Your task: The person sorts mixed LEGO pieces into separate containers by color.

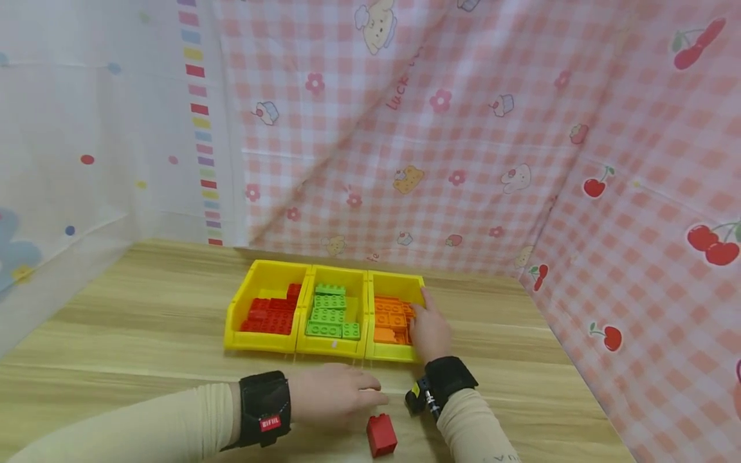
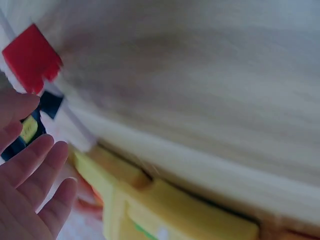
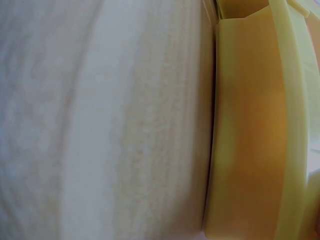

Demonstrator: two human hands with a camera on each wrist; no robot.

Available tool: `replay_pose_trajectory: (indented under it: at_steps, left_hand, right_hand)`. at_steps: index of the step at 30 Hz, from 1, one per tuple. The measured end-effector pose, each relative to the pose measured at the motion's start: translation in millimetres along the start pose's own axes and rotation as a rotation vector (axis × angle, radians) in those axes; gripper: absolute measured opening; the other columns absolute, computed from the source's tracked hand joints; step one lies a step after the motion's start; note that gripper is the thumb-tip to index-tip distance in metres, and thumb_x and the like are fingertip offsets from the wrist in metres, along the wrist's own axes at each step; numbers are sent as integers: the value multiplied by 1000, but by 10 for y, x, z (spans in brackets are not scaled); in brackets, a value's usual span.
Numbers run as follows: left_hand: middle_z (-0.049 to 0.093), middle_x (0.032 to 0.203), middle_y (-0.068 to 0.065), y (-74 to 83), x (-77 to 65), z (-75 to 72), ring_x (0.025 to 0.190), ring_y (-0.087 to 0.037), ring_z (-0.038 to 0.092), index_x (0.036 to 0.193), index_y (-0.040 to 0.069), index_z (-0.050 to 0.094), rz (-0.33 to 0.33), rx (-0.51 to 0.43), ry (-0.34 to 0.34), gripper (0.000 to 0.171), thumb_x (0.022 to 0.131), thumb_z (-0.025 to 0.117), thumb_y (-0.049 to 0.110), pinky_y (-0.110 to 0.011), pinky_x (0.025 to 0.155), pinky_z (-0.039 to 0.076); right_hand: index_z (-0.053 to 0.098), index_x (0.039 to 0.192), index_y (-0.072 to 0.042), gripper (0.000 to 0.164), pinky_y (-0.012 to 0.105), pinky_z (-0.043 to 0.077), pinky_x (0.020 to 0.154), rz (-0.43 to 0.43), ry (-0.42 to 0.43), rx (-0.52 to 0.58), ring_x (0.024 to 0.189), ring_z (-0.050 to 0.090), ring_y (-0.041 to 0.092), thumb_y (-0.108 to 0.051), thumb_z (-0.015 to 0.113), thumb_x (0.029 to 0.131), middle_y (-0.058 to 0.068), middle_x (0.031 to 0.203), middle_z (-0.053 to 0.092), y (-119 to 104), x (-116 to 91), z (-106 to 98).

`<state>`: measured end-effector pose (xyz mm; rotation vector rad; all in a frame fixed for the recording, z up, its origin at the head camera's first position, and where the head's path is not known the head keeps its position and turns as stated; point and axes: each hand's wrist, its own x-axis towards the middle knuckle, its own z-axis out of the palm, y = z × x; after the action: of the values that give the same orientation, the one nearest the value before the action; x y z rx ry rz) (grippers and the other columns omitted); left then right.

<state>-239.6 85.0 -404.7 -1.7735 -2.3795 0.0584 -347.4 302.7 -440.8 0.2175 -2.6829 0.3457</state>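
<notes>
My left hand is held low over the table, its fingers loosely extended towards a red toy building brick. In the left wrist view, the palm and relaxed fingers hold nothing, and the red brick is beyond them. My right hand reaches over the right side of the yellow bin with orange bricks. One finger extends along the bin's right edge; another digit reaches inside beside the bricks. Whether it pinches anything is hidden. The right wrist view shows only the bin's wall and tabletop.
Two more yellow bins adjoin on the left: one has red bricks, the other green bricks. All three stand on a wooden table. Patterned cloth hangs behind the table and along both sides.
</notes>
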Motion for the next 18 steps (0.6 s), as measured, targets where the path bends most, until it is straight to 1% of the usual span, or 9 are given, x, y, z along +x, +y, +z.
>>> replay_pose_trajectory:
  at_steps: [3,5,7,10,13,15,18]
  left_hand:
    - [58,120,4,74,99,45,107,-9,55,131,20,53,28,0,-25,48,85,64,16,-25,91,41]
    - [58,120,6,115,148,71,104,-8,56,131,22,53,39,7,-29,47,86,63,16,-24,89,42]
    - [58,118,9,143,184,93,102,-6,56,129,23,55,51,13,-29,45,85,63,15,-22,88,42]
    - [58,115,11,167,217,110,99,-4,55,122,24,60,69,23,-30,37,85,63,16,-20,85,42]
    - [60,110,13,166,219,114,97,-2,55,113,23,63,79,-1,-44,29,85,64,17,-19,83,42]
    - [60,108,13,149,191,104,94,-1,55,111,22,62,77,-20,-45,27,85,64,18,-18,82,41]
    - [59,104,11,96,99,78,90,-1,54,112,20,61,65,-71,-9,29,83,66,18,-16,81,40]
  right_hand:
    - [67,112,-4,27,42,47,85,-10,12,8,107,57,30,-10,64,85,12,141,41,-15,4,-13]
    - [67,112,-4,28,42,47,84,-13,16,8,107,57,30,-10,63,85,12,141,41,-21,6,-21]
    - [67,113,-4,28,42,48,83,-15,16,5,107,57,30,-10,63,86,12,141,41,-21,8,-19]
    - [67,113,-5,28,42,49,80,-18,20,-1,103,59,30,-9,62,86,11,142,40,-7,1,-8]
    - [67,112,-6,27,42,50,76,-22,28,-3,98,60,30,-9,63,86,10,142,41,8,-10,8]
    - [68,111,-5,27,42,50,75,-27,36,-3,95,61,30,-9,64,85,11,141,41,13,-11,13]
    - [68,111,-5,27,42,50,76,-26,38,-1,95,61,30,-9,64,85,11,141,42,18,-7,17]
